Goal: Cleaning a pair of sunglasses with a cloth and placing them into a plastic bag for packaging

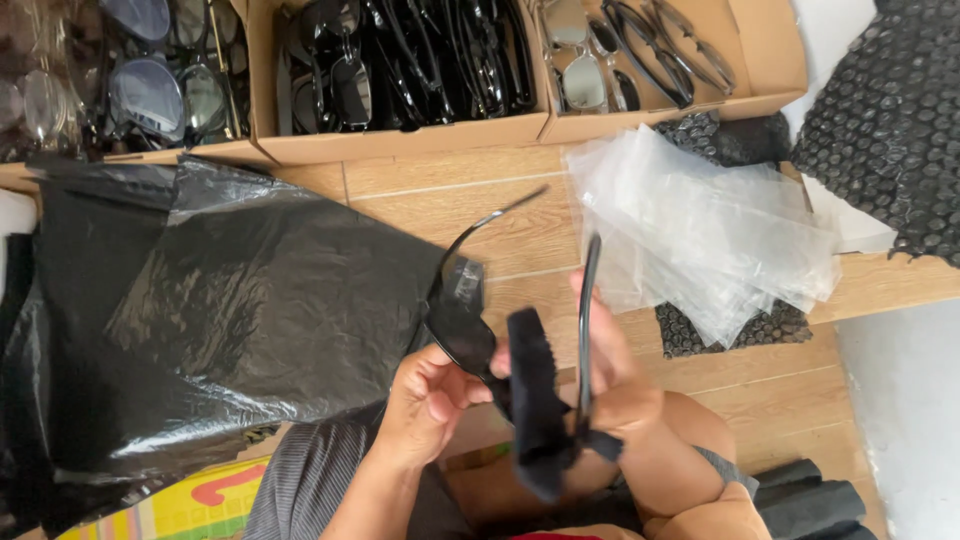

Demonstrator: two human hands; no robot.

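Holding a pair of black sunglasses [470, 320] low in the middle of the view, the person's left hand [425, 400] is curled closed on the frame beside the dark lens, thumb on top; the right hand [610, 365] is closed too, pinching a strip of black cloth [535, 400] against the sunglasses, with one temple arm standing up past its fingers and the other temple arm reaching up and to the right over the wooden floor [480, 215]; the cloth hangs down between the two hands, touching both. Left of the sunglasses lies a big crumpled black plastic bag [220, 310], its edge just beside the lens; right of the sunglasses, near the upright temple, sits a loose stack of clear plastic sleeves [700, 230] on a patch of black bubble wrap [760, 325]; a larger sheet of black bubble wrap [885, 120] lies further right still. Beyond the sunglasses, well apart from them, stand open cardboard boxes [400, 140] packed with more glasses: dark frames straight above, pale-lensed ones to the upper left, a few pairs to the upper right. Below the sunglasses show the person's bare knee and grey striped shorts [300, 480].
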